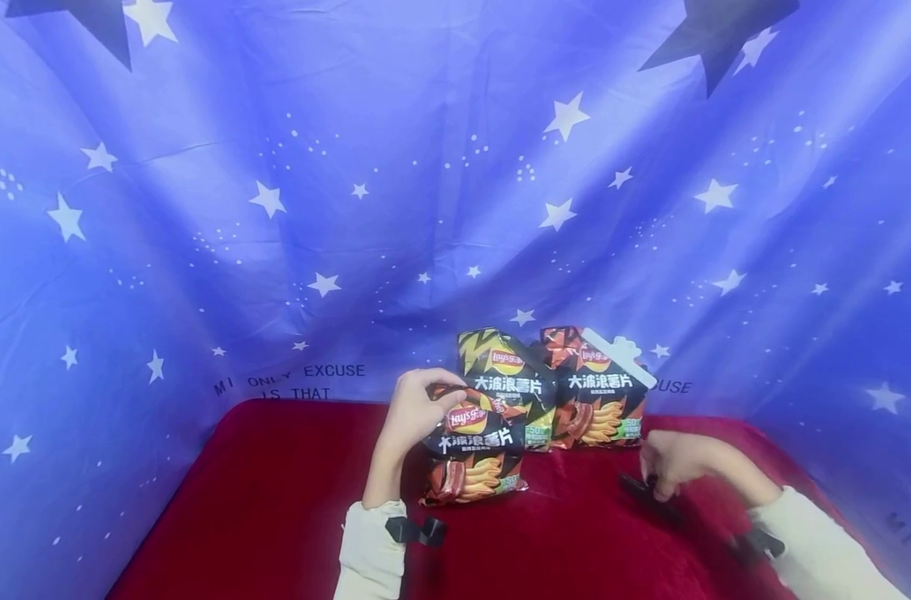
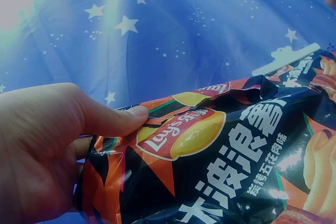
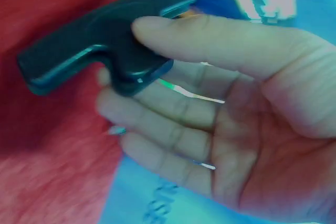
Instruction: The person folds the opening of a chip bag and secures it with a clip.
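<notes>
My left hand (image 1: pixel 410 417) grips the top left corner of a black and orange Lay's chip bag (image 1: pixel 478 467). In the left wrist view the thumb presses on this bag's (image 2: pixel 199 166) upper edge, which looks folded and gaping. My right hand (image 1: pixel 683 460) is at the right, apart from the bags. It pinches a black bag clip (image 3: pixel 105 30), a bar with a tab at its middle, between thumb and fingers; the other fingers are loosely bent. A white clip (image 1: pixel 622 358) sits slanted across the top right corner of another orange and black chip bag (image 1: pixel 593 408).
A yellow and black chip bag (image 1: pixel 500 358) stands behind the held bag, beside the clipped one. Red cloth (image 1: pixel 290 500) covers the table. A blue curtain with stars (image 1: pixel 440 208) hangs behind and at both sides.
</notes>
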Demonstrator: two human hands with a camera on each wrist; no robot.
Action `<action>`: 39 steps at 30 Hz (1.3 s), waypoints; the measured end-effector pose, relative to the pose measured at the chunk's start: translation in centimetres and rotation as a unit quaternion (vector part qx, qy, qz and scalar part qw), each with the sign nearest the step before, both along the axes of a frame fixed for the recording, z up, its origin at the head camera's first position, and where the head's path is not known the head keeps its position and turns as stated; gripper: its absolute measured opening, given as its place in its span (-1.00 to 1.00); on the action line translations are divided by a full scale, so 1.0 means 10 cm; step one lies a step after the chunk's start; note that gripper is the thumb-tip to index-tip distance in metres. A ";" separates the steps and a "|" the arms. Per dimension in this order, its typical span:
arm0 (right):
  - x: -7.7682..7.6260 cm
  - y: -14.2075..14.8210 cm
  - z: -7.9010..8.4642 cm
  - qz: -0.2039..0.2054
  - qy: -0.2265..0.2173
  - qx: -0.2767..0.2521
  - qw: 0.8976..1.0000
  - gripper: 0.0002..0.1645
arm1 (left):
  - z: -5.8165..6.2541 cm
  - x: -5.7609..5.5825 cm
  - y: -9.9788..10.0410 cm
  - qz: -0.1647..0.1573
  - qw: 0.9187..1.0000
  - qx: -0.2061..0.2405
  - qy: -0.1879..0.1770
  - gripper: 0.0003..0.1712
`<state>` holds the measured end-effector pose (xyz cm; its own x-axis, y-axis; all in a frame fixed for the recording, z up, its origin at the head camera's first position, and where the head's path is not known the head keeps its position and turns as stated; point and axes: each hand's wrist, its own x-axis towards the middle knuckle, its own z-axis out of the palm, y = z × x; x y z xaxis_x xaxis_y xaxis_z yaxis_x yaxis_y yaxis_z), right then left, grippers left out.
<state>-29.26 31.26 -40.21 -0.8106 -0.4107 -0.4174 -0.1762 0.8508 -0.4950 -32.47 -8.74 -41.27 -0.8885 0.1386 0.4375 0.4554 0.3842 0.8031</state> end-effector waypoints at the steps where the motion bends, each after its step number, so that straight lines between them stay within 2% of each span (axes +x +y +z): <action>1: -0.03 -0.03 0.03 0.005 0.010 -0.024 1.000 -0.75 | 0.00 0.00 0.00 0.002 1.000 -0.001 -0.001 -0.86; 5: -0.15 -0.14 0.17 0.018 0.065 -0.077 0.995 -0.74 | 0.00 -0.01 0.00 0.002 1.000 -0.003 0.000 -0.87; 11: -0.26 -0.31 0.32 -0.009 0.156 -0.098 0.983 -0.52 | 0.00 -0.01 0.00 0.001 1.000 -0.008 -0.005 -0.87; 14: -0.28 -0.41 0.37 -0.033 0.200 -0.120 0.972 -0.51 | 0.01 0.00 0.00 0.000 1.000 -0.010 -0.005 -0.86; 18: -0.28 -0.55 0.39 -0.071 0.235 -0.176 0.953 -0.50 | 0.02 0.00 0.01 0.000 1.000 -0.006 -0.013 -0.86; 26: -0.26 -0.80 0.34 -0.138 0.237 -0.294 0.916 -0.48 | 0.03 0.00 0.00 -0.002 1.000 -0.001 -0.020 -0.86; 33: -0.22 -0.94 0.33 -0.140 0.258 -0.371 0.881 -0.52 | 0.04 0.01 0.01 -0.003 1.000 0.000 -0.021 -0.86; 36: -0.20 -1.00 0.31 -0.137 0.265 -0.389 0.872 -0.53 | 0.03 0.01 0.02 -0.001 1.000 -0.002 -0.022 -0.87; 39: -0.19 -1.04 0.28 -0.133 0.272 -0.389 0.870 -0.55 | 0.02 0.00 0.03 -0.002 1.000 -0.002 -0.020 -0.88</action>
<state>-31.16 20.88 -37.37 -0.9108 -0.1662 0.3779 -0.4127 0.3413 -0.8445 -32.45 -8.49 -41.04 -0.9046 0.1444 0.4010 0.4246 0.3863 0.8188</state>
